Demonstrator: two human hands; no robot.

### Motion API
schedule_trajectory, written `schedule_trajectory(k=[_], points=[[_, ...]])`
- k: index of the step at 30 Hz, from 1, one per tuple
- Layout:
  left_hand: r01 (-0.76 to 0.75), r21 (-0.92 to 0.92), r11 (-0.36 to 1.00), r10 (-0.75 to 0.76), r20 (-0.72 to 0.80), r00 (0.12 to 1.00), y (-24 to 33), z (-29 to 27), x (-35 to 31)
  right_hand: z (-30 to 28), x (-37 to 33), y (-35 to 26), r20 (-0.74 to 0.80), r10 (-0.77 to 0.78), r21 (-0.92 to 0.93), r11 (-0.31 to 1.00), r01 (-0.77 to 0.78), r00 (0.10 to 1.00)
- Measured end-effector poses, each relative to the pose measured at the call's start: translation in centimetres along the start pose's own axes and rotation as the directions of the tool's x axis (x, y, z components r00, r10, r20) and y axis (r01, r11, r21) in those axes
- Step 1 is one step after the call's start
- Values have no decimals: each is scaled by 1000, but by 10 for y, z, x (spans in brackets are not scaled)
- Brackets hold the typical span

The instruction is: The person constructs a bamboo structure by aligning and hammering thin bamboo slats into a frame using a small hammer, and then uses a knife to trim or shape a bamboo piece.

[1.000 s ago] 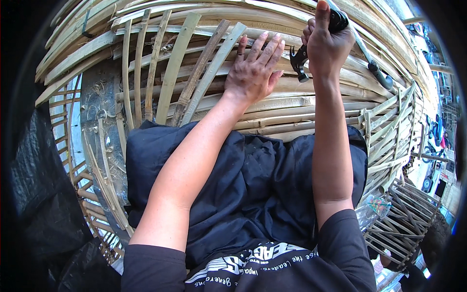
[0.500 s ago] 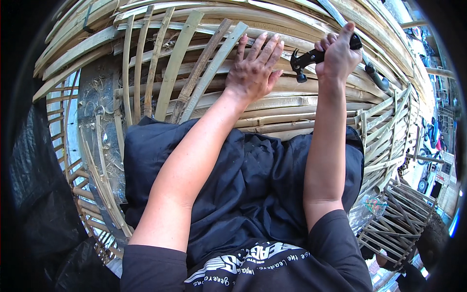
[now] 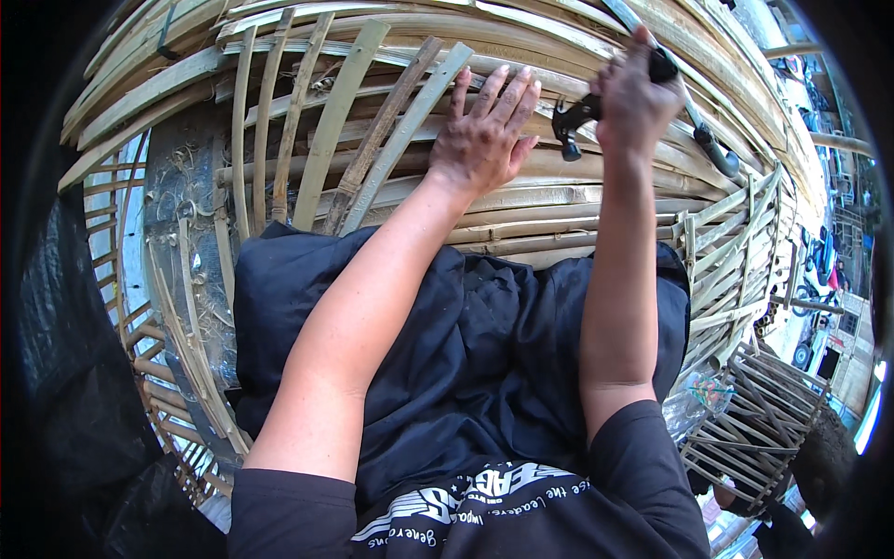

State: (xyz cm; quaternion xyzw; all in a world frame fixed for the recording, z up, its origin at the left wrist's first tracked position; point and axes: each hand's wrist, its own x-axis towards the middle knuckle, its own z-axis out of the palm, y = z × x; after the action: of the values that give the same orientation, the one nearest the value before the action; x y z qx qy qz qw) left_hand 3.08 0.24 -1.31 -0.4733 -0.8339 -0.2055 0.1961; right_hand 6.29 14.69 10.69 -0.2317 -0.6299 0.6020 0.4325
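My left hand lies flat on the long bamboo strips, fingers spread, with nothing in it. Just left of it, several short bamboo slats stand crosswise over the long strips. My right hand is wrapped round the grip of a small black claw hammer, whose head points left toward my left hand. The hammer is held above the strips; the right fingers are a little blurred. Behind the right hand lies a long grey tool with a black hooked handle.
Dark cloth covers my lap. Thin loose strips and shavings lie at the left beside a slatted bamboo frame. A woven bamboo lattice rises at the right. Farther down right are a stick rack and part of another person.
The right hand has turned slightly at the wrist, and the hammer's head has tilted a little downward. My left hand keeps its place on the strips. The whole view has shifted slightly.
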Motion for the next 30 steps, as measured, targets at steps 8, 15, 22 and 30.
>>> schedule_trajectory(k=[8,15,22,30], points=[[-25,2,1000,25,-7,1000,1,1,-1,-2,-11,-1,-74,40,147,989,-29,996],[-18,58,998,16,38,999,-1,-2,0,3,-10,2,378,-303,-120,921,370,875],[-14,36,999,14,5,1000,-2,1,-2,-23,5,-83,-390,-93,154,974,165,916],[-6,31,1000,6,9,1000,-2,0,-1,-69,8,-132,-40,39,284,959,-26,998]])
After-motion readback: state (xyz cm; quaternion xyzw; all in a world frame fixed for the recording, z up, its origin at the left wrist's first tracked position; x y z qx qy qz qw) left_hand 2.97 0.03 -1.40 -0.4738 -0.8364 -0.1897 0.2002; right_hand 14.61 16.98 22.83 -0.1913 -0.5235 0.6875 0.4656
